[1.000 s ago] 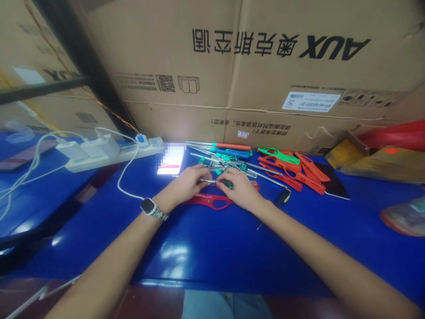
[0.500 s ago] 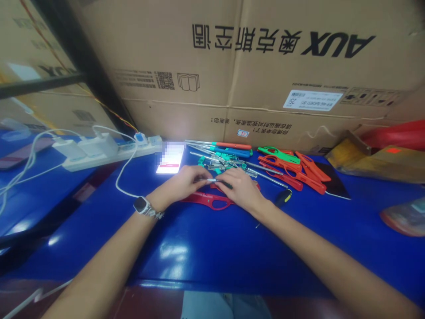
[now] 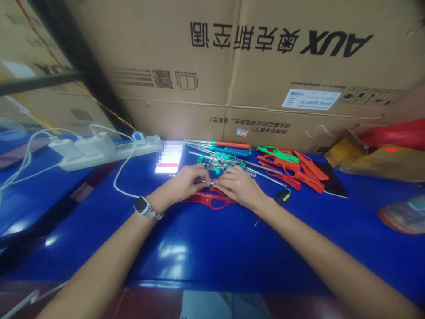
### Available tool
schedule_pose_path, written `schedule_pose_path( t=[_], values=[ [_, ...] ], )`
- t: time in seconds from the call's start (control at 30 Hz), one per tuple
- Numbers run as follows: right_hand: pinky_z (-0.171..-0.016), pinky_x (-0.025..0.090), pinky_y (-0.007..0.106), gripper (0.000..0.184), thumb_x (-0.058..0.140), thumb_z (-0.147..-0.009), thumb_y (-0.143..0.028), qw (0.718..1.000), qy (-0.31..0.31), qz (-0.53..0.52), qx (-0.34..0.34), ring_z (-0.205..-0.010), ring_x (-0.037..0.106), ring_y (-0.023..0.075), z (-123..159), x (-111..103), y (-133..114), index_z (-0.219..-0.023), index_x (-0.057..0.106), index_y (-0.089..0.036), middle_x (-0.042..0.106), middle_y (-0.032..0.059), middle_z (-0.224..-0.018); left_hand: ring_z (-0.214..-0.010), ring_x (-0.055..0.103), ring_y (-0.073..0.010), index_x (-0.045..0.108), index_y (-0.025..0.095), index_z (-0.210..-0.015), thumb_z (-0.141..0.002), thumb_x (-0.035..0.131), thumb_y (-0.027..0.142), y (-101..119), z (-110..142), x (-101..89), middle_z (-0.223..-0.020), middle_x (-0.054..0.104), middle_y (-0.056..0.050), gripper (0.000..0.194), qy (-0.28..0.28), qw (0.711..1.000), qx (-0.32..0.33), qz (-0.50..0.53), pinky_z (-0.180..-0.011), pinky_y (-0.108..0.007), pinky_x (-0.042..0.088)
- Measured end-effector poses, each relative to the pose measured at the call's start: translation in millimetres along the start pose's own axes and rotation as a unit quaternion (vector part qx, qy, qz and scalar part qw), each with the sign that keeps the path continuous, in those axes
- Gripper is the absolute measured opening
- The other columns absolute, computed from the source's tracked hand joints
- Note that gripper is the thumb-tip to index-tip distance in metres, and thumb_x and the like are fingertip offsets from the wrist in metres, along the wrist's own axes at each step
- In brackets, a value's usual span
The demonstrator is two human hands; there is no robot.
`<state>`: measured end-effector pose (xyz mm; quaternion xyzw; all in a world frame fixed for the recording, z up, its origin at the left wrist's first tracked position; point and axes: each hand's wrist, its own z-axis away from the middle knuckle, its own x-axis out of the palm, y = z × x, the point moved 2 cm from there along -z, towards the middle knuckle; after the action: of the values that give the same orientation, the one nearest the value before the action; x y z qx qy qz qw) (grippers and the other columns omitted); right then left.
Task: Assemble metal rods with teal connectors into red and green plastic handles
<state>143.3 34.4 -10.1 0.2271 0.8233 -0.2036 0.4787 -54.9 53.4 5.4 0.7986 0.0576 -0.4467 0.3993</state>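
Near the red shell (image 3: 202, 198), the left hand (image 3: 183, 185) is pinching what looks like a metal rod (image 3: 210, 182), and the right hand (image 3: 241, 187) is gripping its other end; green parts (image 3: 216, 170) are lying beyond the shell.

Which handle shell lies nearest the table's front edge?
The red shell with the oval opening, just below the left hand and right hand; the orange shells, green shell and other red shells lie farther back.
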Motion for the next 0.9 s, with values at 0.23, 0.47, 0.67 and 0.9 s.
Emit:
schedule_pose_path(
  t=[0.23,0.47,0.67,0.9],
  values=[
    [-0.080,0.039,0.036,0.030,0.047,-0.102,-0.034,1.000,-0.004,-0.010,-0.010,-0.089,0.060,0.0199,-0.4,-2.3,1.9,-0.095,0.074,-0.023,0.073,0.0051,-0.091,-0.075,0.059,-0.0146,0.069,0.016,-0.086,-0.090,0.061,0.019,0.9,0.3,0.3,-0.085,0.060,-0.003,0.009,-0.006,1.000,0.022,-0.001,-0.071,-0.028,0.047],
    [-0.083,0.038,0.035,0.028,0.049,-0.101,-0.034,1.000,-0.012,-0.012,0.000,-0.091,0.060,0.0191,-1.8,-3.7,0.6,-0.095,0.072,-0.020,0.071,0.0052,-0.095,-0.076,0.060,-0.0138,0.070,0.016,-0.086,-0.089,0.063,0.016,0.2,0.8,-0.1,-0.086,0.061,-0.003,0.008,-0.003,1.000,0.027,0.006,-0.071,-0.026,0.047],
    [-0.084,0.037,0.036,0.029,0.043,-0.103,-0.030,1.000,-0.014,0.018,-0.021,-0.096,0.060,0.0202,1.5,-4.7,-0.7,-0.108,0.070,-0.020,0.072,0.0065,-0.105,-0.079,0.062,-0.0156,0.072,0.017,-0.088,-0.089,0.064,0.021,-0.4,1.8,-4.9,-0.087,0.068,-0.004,0.009,-0.003,1.000,-0.011,0.022,-0.075,-0.029,0.049],
    [-0.082,0.036,0.036,0.029,0.043,-0.104,-0.028,0.999,-0.003,0.029,-0.019,-0.093,0.060,0.0193,2.1,-5.1,-1.6,-0.106,0.071,-0.020,0.073,0.0052,-0.104,-0.079,0.063,-0.0156,0.073,0.016,-0.088,-0.090,0.064,0.020,2.4,1.3,-4.1,-0.087,0.067,-0.005,0.009,-0.001,1.000,-0.014,0.020,-0.074,-0.029,0.050]
  ],
)
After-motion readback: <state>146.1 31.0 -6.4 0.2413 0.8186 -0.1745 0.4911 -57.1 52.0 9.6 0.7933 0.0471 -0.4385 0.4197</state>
